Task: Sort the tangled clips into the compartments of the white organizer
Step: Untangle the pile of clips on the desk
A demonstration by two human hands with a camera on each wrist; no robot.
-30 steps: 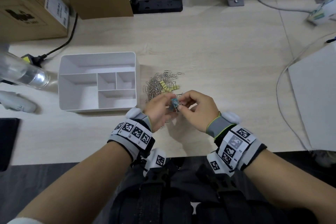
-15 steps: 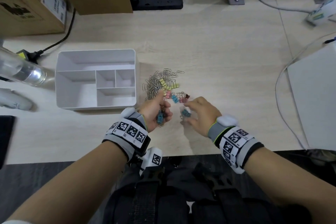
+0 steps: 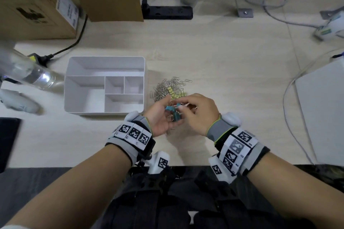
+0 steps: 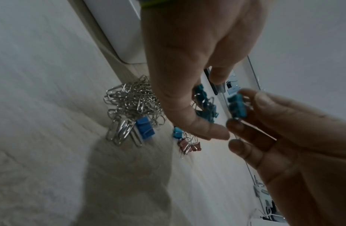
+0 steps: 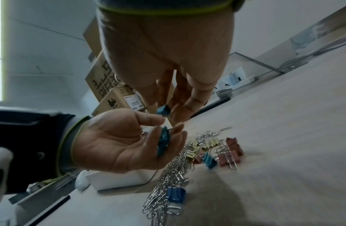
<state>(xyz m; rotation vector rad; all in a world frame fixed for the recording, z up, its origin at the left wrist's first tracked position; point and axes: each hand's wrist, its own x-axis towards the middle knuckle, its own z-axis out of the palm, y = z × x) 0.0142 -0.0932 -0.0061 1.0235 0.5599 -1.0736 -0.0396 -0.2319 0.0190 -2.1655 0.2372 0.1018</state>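
The white organizer (image 3: 106,58) stands left of the clip pile, and all the compartments I can see into are empty. My left hand (image 3: 160,117) lies palm up just above the desk, fingers curled round a few teal binder clips (image 5: 162,141). My right hand (image 3: 197,111) meets it from the right and pinches one more teal binder clip (image 4: 237,107) between thumb and fingertips. Behind the hands lies the tangle of silver paper clips (image 3: 165,87) with yellow binder clips (image 3: 175,94). Pink clips (image 5: 232,151) and a blue clip (image 5: 176,194) lie on the desk under the hands.
A clear bottle (image 3: 29,74) lies left of the organizer. Cardboard boxes (image 3: 37,2) and a black power strip (image 3: 167,13) line the back. A white slab (image 3: 323,109) and grey cables (image 3: 286,98) sit at the right. The desk's front edge is just below my wrists.
Half a second ago the hands were apart, the right one low over a teal clip on the desk. Now the right hand has lifted that clip and brought it to the left hand.
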